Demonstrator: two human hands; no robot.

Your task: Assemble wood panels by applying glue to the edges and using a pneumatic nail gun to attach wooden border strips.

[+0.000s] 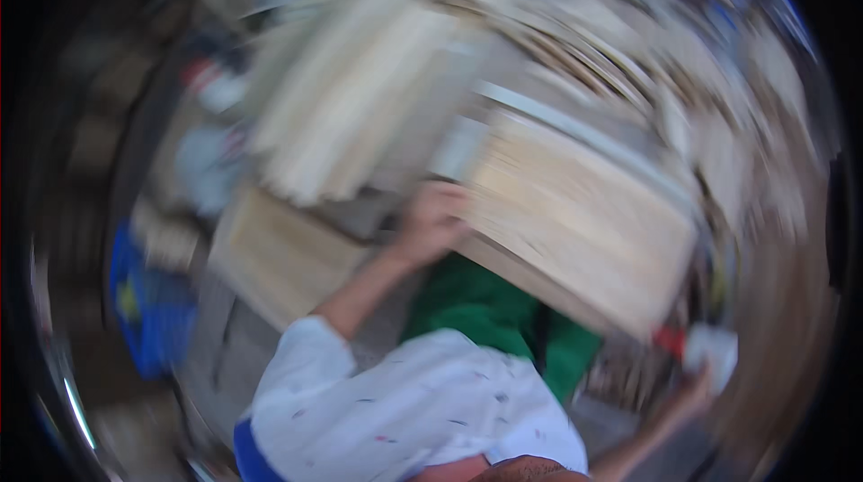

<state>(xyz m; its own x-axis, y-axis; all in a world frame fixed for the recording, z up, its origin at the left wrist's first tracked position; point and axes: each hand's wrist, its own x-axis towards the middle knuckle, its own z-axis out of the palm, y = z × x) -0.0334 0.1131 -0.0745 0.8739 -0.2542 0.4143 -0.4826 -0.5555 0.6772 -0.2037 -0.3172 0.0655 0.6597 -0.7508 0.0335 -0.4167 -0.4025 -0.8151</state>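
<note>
A light wooden box-like piece (575,203) with a broad flat top and a thick near side sits in front of me, above my green trousers. My left hand (438,219) is closed on its left corner. Low on the right, my right hand (694,395) is closed round a white container (712,356). A red part next to the container points toward the wooden piece's near right corner; motion blur hides its exact shape. The right fingers show only in part.
A stack of pale wooden strips (360,95) lies at the upper left. Below it rests another wooden panel (279,253). A blue crate or bag (148,307) stands at the far left. More long wooden pieces (584,50) are piled at the back, all blurred.
</note>
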